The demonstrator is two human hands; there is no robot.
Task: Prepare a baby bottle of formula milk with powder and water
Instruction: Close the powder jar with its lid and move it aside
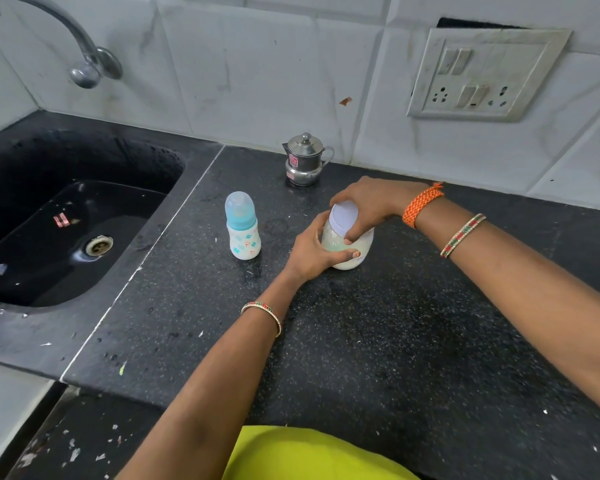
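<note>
A clear jar of white powder (359, 247) stands on the black speckled counter (361, 341). My left hand (314, 252) wraps around the jar's body from the left. My right hand (368, 206) grips its pale lilac lid (343, 216) from above. The lid sits on the jar. To the left, apart from both hands, a small baby bottle (242, 226) stands upright, white with printed figures, a blue collar and a clear cap over the teat.
A small steel pot with lid and handle (304, 160) stands at the tiled back wall. A black sink (63, 220) with a steel tap (84, 60) lies at the left. A switch and socket plate (482, 74) is on the wall at right.
</note>
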